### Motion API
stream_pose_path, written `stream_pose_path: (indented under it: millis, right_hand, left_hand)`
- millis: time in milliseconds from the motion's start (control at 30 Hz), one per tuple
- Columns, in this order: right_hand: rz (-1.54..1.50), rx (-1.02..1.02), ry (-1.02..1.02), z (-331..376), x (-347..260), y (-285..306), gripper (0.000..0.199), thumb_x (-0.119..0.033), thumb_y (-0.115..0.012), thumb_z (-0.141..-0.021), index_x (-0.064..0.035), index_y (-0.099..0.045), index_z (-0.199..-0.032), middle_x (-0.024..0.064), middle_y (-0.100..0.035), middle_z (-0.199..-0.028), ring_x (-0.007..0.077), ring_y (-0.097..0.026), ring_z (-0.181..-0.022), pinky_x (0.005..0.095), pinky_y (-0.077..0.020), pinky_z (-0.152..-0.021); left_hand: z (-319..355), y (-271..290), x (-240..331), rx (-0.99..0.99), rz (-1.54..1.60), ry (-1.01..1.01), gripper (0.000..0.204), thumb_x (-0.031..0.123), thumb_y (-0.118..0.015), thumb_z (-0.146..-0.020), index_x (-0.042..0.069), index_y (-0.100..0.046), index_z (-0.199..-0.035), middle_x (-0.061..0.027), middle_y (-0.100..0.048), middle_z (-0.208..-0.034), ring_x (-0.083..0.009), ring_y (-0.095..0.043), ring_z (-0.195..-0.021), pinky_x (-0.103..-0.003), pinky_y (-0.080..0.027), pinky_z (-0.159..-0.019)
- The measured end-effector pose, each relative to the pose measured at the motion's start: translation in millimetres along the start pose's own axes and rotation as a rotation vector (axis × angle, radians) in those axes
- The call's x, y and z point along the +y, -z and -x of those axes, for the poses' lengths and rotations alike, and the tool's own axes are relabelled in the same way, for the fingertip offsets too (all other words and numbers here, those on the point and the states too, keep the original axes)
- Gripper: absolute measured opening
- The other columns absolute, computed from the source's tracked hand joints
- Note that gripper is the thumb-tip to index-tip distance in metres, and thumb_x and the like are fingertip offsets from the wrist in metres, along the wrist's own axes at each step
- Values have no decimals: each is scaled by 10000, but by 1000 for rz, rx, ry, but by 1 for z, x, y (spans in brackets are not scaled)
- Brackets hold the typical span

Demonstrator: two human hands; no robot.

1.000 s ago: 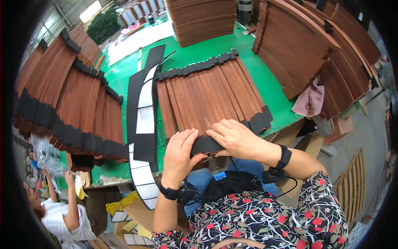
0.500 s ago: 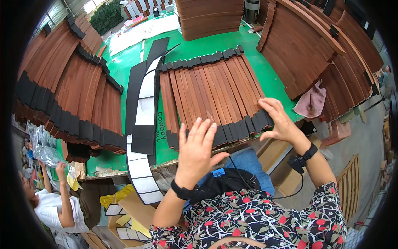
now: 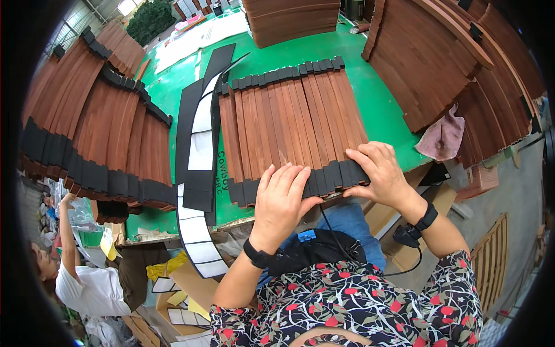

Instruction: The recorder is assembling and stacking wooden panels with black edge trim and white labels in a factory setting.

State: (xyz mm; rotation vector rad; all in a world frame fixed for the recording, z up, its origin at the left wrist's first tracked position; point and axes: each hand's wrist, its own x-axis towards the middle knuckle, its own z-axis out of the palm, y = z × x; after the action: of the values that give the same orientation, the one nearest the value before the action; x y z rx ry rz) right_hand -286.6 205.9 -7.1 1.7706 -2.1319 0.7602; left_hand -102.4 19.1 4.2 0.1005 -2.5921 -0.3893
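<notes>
A row of reddish-brown wooden slats [image 3: 277, 124] lies side by side before me, with black pads [image 3: 324, 178] on both ends. My left hand [image 3: 280, 199] rests on the near ends, its fingers stretched over the pads and thumb pointing right along the front edge. At the near right corner, my right hand [image 3: 378, 176] curls its fingers over the end slats, with the thumb against their front faces. To the left of the row lie long black strips [image 3: 191, 139] with white backing sections [image 3: 201, 151]; one hangs over the table's front edge.
The slats lie on a green table [image 3: 378, 110]. Padded slats are stacked at the left [image 3: 118, 124], and more wood stacks stand at the back [image 3: 292, 23] and right [image 3: 425, 63]. A pinkish cloth [image 3: 442, 136] hangs near the right edge. Another person [image 3: 89, 283] works at lower left.
Both hands have come down onto the near ends of the slats, the right one moving left. The slats' near ends look more even. The other person's arm has shifted.
</notes>
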Motion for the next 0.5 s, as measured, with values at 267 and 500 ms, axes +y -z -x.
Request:
stream_pose_path:
  millis: [267,500]
  right_hand:
    - [-74,-140,74,-30,-21,2,779,-388,-823,-625,-28,-539,-1255,128,-525,-1219,316,-506,-1118,430,-407,-952]
    - [-5,-190,82,-28,-23,6,756,-370,-814,-631,-18,-539,-1241,130,-529,-1215,323,-513,-1107,447,-403,-971]
  left_hand:
    - [2,11,12,-25,-94,60,847,366,-821,-672,61,-453,-1371,-110,-522,-1335,-313,-452,-1313,-588,-238,-1116]
    - [41,43,-28,77,-110,174,1061,475,-845,-605,42,-351,-1438,-147,-387,-1478,-338,-343,-1395,-590,-209,-1134]
